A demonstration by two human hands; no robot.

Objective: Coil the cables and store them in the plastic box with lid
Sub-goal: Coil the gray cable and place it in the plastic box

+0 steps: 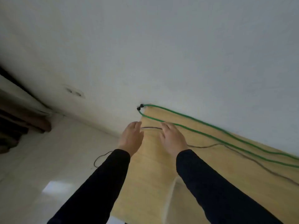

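Left hand (131, 137): fingers extended, at the counter's left edge, touching the thin cable's end; grip unclear.
Right hand (172, 138): open, palm down on the thin cable (252, 160).
Green cable (210, 128): doubled along the counter's (153, 175) far edge.

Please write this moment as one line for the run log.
left hand: on thin dark cable | right hand: on same cable | grip: unclear | green cable: uncoiled on table | box: not visible
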